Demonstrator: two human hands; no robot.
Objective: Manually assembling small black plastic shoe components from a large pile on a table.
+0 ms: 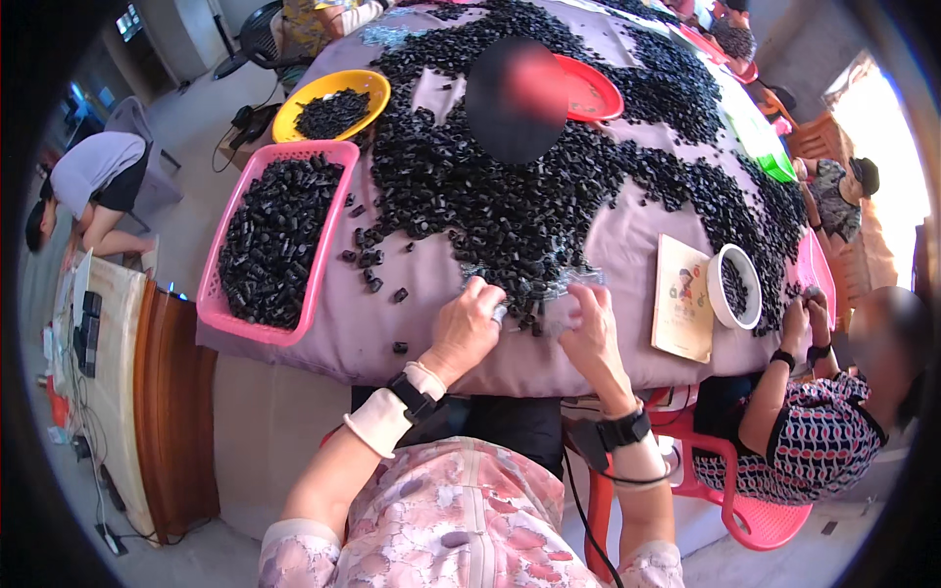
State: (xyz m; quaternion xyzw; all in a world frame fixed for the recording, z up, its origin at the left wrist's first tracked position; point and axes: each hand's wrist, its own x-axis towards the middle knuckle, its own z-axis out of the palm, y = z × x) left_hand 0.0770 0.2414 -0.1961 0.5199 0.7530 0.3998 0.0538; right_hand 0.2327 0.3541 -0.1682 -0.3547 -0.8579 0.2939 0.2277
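Note:
My left hand is at the near edge of the cloth-covered table, its thumb and fingers pinched together. A small pale bit shows at its fingertips, too small to name. A short way to its right, my right hand has its fingers closed on a piece of clear plastic film. Between and just beyond both hands lies the near end of a wide heap of small black plastic pieces. Some loose ones are scattered left of my left hand.
At left stand a pink basket and a yellow dish, both holding black pieces. To the right are a booklet and a white bowl. A red plate lies farther back. A co-worker sits close at right.

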